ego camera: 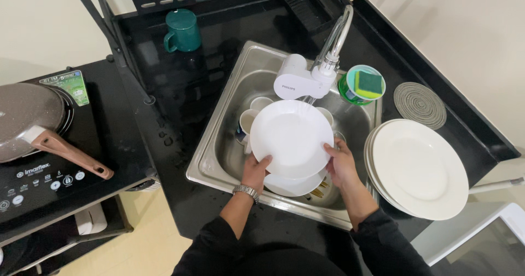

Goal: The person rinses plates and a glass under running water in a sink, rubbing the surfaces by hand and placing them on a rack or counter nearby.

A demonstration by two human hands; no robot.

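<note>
White plate (291, 138) sits between your two hands, held tilted over the steel sink (219, 161) with its face turned up toward you. Your left hand (255, 171) grips the plate's lower left edge, thumb laid over the rim and the fingers hidden behind it. Your right hand (340, 164) closes on the lower right edge, fingers curled over the rim and pressing on the plate's face. Both hands are clamped on the same plate, one at each side, with the plate's middle bare between them. A metal watch (246, 191) circles your left wrist.

Just above the plate's upper edge hangs the tap (334, 41) with its white filter block (295, 82), and a thin stream of water falls from it onto the plate's top rim. Beneath the plate, in the basin, lie another white plate (292, 186) and a few mugs (249, 120), partly hidden.

To your right, on the black counter (180, 90), a stack of large white plates (418, 169) lies just beside the sink, well clear of your right hand. Behind it rest a round grey trivet (420, 105) and a green tub holding a yellow-green sponge (369, 83). A green mug (182, 31) stands at the far left of the counter, and a frying pan (27, 120) rests on the cooktop to your left.
</note>
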